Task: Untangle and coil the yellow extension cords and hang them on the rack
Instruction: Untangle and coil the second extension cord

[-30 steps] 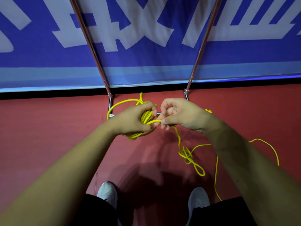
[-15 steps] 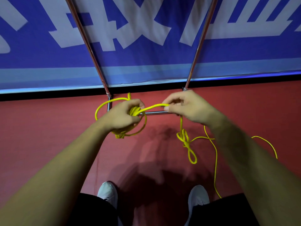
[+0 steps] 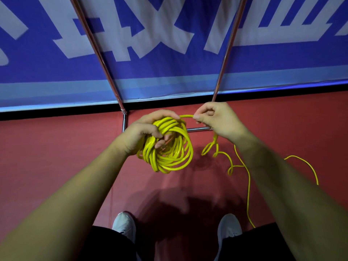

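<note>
My left hand [image 3: 143, 132] grips a coil of yellow extension cord [image 3: 173, 157] with several loops hanging below it. A short arc of cord runs from the coil's top to my right hand [image 3: 216, 119], which pinches it between thumb and fingers. Below that hand the loose cord [image 3: 248, 185] dangles in small tangled loops and trails over the red floor to the right. The rack [image 3: 197, 129] shows as two slanted chrome poles and a low crossbar just behind my hands.
A blue banner with white lettering [image 3: 169, 44] stands behind the rack. The red floor [image 3: 56, 157] spreads to both sides. My two white shoes [image 3: 124, 225] are at the bottom, near the trailing cord.
The coil has turned to face me, its loops now hanging open below my left hand. My right hand still pinches the cord, and the dangling tangle has shifted slightly.
</note>
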A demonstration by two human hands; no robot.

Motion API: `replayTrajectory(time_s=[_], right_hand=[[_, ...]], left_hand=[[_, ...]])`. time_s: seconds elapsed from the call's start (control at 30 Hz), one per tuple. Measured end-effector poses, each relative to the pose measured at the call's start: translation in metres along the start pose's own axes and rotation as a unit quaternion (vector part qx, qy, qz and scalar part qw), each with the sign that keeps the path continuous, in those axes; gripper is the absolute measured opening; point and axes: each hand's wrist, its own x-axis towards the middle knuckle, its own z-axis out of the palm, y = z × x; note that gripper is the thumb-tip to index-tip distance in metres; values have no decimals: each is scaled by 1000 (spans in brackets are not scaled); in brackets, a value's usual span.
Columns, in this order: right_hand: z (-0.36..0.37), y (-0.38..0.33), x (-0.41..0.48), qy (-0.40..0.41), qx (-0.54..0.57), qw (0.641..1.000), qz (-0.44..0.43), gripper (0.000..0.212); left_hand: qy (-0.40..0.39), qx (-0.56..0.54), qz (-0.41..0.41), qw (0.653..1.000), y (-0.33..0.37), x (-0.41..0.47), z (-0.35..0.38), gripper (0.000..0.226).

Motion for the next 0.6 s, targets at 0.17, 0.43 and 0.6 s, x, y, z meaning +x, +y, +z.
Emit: replayTrajectory(time_s=[0.17, 0.43, 0.6], right_hand=[[-3, 19, 7, -56, -76, 995, -25, 12], [1, 59, -1, -154, -44, 982, 97, 18], [15, 67, -4, -120, -11, 987, 110, 26]], left_hand=[[18, -72, 17, 997, 5, -2, -12, 45], [115, -142, 74, 980, 10, 1, -21, 24], [71, -239, 111, 962, 12, 2, -27, 28]])
